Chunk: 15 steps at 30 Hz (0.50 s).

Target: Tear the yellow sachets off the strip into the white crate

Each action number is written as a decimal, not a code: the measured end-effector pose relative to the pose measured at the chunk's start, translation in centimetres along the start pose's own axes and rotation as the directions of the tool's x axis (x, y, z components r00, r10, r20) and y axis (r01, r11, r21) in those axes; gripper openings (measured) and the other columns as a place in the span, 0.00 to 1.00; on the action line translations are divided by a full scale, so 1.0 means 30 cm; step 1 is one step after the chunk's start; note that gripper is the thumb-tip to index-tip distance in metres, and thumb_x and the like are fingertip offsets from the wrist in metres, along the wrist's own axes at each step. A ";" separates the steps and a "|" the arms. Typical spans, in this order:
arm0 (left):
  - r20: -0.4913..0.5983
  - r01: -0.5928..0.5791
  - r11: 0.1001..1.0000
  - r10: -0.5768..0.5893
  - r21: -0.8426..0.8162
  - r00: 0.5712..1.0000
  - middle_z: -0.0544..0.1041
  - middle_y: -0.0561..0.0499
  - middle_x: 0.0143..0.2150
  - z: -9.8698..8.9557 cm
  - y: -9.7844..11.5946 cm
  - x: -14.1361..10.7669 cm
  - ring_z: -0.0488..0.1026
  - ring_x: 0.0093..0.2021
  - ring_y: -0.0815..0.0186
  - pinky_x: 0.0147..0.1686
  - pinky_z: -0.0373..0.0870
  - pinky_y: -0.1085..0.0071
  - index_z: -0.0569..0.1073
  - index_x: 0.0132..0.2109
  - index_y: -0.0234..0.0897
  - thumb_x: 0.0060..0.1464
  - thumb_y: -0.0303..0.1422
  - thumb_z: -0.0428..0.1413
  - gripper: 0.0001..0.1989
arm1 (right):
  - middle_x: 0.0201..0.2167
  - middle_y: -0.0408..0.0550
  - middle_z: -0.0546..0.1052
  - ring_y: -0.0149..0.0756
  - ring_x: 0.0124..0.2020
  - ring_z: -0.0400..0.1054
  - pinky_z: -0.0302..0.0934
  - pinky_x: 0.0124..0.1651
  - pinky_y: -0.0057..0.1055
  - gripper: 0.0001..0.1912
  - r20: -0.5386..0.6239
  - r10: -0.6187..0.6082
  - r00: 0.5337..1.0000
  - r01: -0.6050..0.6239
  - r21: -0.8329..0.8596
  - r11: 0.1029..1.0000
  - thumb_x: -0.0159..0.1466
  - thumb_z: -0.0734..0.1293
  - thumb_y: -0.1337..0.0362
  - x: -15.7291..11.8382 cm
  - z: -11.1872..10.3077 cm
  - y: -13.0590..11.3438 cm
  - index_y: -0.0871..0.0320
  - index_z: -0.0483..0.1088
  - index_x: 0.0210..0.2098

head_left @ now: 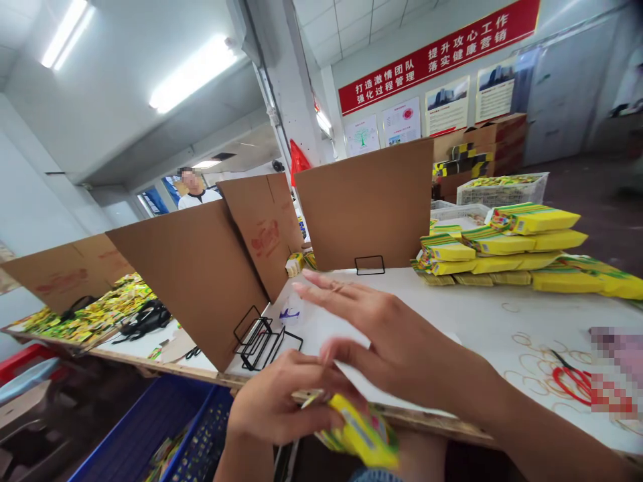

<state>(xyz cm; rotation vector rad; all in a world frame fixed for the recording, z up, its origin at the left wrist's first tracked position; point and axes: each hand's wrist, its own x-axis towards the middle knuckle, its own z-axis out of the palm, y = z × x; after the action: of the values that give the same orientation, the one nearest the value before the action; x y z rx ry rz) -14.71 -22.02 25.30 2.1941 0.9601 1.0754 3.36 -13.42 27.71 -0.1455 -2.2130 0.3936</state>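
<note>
My left hand is low at the table's front edge, its fingers closed round a yellow-and-green packet. The packet is blurred and hangs below the tabletop; whether it is one or a small stack I cannot tell. My right hand is just above and to the right, palm down, fingers stretched out toward the left. Its thumb comes close to my left hand's knuckles. Beyond my left hand stand black wire racks on the white table.
Brown cardboard dividers stand along the back and left. Stacked yellow packet bundles lie at the right, near rubber bands and red-handled scissors. A blue crate sits below left. Another person is behind the dividers.
</note>
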 end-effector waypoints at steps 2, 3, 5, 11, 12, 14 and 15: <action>-0.131 -0.203 0.969 0.185 -0.141 0.974 0.81 0.48 0.31 -0.026 0.019 0.029 0.79 0.29 0.63 0.30 0.77 0.71 0.78 0.43 0.40 0.53 0.33 0.60 0.09 | 0.45 0.53 0.80 0.37 0.45 0.75 0.70 0.46 0.34 0.25 0.168 0.174 0.970 -0.204 0.181 0.962 0.72 0.51 0.54 -0.017 0.021 0.030 0.60 0.73 0.51; -0.297 -0.280 0.940 0.214 -0.198 0.930 0.81 0.50 0.31 -0.034 0.013 0.051 0.79 0.29 0.64 0.29 0.76 0.72 0.77 0.45 0.42 0.53 0.34 0.61 0.11 | 0.37 0.51 0.82 0.34 0.37 0.77 0.70 0.38 0.29 0.25 0.314 0.189 0.930 -0.277 0.262 0.925 0.73 0.50 0.56 -0.032 0.036 0.039 0.61 0.76 0.46; -0.626 -0.324 0.903 0.082 -0.283 0.775 0.80 0.54 0.32 -0.043 -0.027 0.106 0.77 0.28 0.68 0.28 0.76 0.76 0.74 0.47 0.45 0.50 0.36 0.64 0.16 | 0.31 0.48 0.82 0.30 0.29 0.76 0.68 0.32 0.22 0.23 0.587 0.023 0.809 -0.328 0.417 0.848 0.72 0.53 0.59 -0.069 0.061 0.048 0.62 0.78 0.42; -0.581 -0.074 0.788 -0.383 -0.611 0.718 0.81 0.53 0.35 -0.007 -0.214 0.189 0.78 0.31 0.68 0.32 0.75 0.76 0.72 0.48 0.40 0.47 0.35 0.66 0.21 | 0.39 0.49 0.82 0.29 0.37 0.76 0.67 0.38 0.20 0.20 0.541 -0.216 0.812 -0.265 0.673 0.691 0.70 0.58 0.56 -0.150 0.014 0.034 0.60 0.74 0.52; -0.562 -0.033 0.789 -0.406 -0.613 0.721 0.81 0.52 0.35 0.003 -0.233 0.185 0.79 0.31 0.67 0.33 0.75 0.75 0.71 0.49 0.40 0.47 0.36 0.65 0.21 | 0.40 0.49 0.82 0.30 0.39 0.76 0.67 0.41 0.21 0.20 0.492 -0.193 0.849 -0.243 0.688 0.684 0.70 0.58 0.56 -0.150 0.000 0.024 0.59 0.73 0.53; -0.522 0.062 0.817 -0.423 -0.573 0.741 0.81 0.51 0.35 0.025 -0.254 0.174 0.79 0.32 0.65 0.33 0.74 0.74 0.70 0.50 0.39 0.48 0.36 0.65 0.22 | 0.45 0.49 0.80 0.31 0.46 0.75 0.67 0.49 0.25 0.19 0.375 -0.133 0.918 -0.158 0.650 0.743 0.70 0.58 0.57 -0.134 -0.012 -0.009 0.57 0.72 0.54; -0.493 0.123 0.836 -0.426 -0.534 0.758 0.81 0.50 0.35 0.037 -0.255 0.170 0.79 0.33 0.65 0.32 0.74 0.73 0.71 0.50 0.39 0.47 0.36 0.65 0.22 | 0.49 0.49 0.79 0.32 0.51 0.72 0.64 0.55 0.28 0.18 0.327 -0.111 0.939 -0.107 0.580 0.808 0.70 0.59 0.58 -0.119 -0.010 -0.028 0.57 0.71 0.55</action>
<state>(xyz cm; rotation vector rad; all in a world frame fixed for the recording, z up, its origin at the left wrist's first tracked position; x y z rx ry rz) -14.40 -13.48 21.74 1.2592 1.0907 1.6846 5.83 -15.01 25.52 0.2901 -2.3114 1.1675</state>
